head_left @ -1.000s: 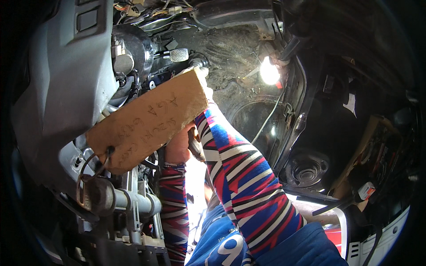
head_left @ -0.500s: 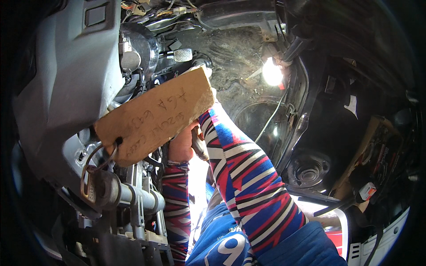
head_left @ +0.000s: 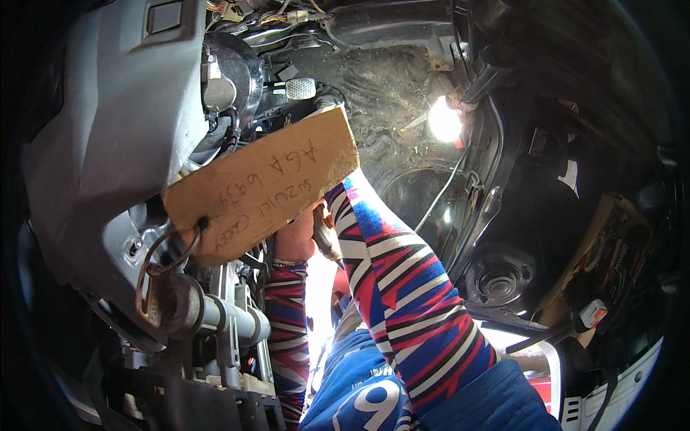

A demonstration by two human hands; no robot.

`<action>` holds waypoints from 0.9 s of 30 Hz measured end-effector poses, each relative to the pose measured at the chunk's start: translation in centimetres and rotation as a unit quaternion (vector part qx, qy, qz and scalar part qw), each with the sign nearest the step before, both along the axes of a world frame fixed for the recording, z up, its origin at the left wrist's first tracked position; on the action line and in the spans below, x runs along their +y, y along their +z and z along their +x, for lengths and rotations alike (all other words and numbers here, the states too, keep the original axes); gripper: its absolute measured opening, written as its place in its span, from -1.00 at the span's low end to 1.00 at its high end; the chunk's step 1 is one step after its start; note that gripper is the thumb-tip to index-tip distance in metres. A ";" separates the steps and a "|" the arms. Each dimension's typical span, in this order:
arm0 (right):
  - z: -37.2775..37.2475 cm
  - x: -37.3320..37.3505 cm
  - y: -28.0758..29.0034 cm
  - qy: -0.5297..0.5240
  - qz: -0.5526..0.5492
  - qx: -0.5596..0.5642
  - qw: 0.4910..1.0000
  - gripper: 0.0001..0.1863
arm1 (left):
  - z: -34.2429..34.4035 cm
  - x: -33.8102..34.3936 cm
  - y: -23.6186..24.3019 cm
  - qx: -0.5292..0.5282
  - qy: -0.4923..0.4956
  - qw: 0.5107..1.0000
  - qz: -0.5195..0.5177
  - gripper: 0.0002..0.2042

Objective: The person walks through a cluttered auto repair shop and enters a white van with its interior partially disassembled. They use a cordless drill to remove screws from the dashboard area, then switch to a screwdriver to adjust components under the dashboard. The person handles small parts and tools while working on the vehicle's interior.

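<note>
A brown cardboard tag (head_left: 262,187) with handwriting on it hangs across the middle of the view, tied by a wire loop (head_left: 169,251) to a key-like metal piece (head_left: 149,302). My left hand (head_left: 293,241) is partly behind the tag's lower edge; the heel of the hand and the wrist show, the fingers do not. From the lower right my right forearm (head_left: 402,273), in a patterned blue, red and white sleeve, reaches up behind the tag, which covers the right hand. What either hand touches is hidden. Just past the tag's upper edge is a ribbed pedal (head_left: 300,88).
A grey dashboard panel (head_left: 122,122) fills the left, with a steering column and metal brackets (head_left: 237,320) below it. A bright lamp (head_left: 445,121) shines on the dark footwell. A thin cable (head_left: 438,190) runs beneath it. An open cardboard box (head_left: 575,266) lies at the right.
The tag has shifted slightly right and its writing faces me more squarely. The whole view has moved a little; both arms stay nearly in place.
</note>
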State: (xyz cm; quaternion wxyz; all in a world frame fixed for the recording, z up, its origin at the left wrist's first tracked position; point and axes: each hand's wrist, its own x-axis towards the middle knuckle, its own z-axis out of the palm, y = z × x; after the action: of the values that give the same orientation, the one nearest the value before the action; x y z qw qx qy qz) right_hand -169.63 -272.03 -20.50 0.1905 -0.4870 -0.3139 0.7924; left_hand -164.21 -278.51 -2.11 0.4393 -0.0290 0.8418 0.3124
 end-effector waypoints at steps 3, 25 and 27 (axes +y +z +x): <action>-0.1 -0.8 -0.9 0.069 0.160 -0.066 0.982 -0.74 | 0.0 0.5 0.4 -0.006 -0.034 0.999 -0.017 -0.82; 12.2 -0.4 3.4 -0.027 -0.262 0.100 0.959 -0.65 | -0.2 -1.7 -0.7 0.045 -0.164 0.984 0.050 -0.74; 13.9 -0.2 4.4 -0.023 -0.285 0.105 0.952 -0.64 | -0.2 -1.7 -1.3 -0.008 -0.154 0.986 0.061 -0.77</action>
State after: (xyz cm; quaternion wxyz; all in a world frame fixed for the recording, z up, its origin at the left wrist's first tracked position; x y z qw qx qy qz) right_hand -155.70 -272.26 -16.10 0.0939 -0.4419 -0.0415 0.8912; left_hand -164.36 -280.24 -3.41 0.4901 0.1256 0.8118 0.2915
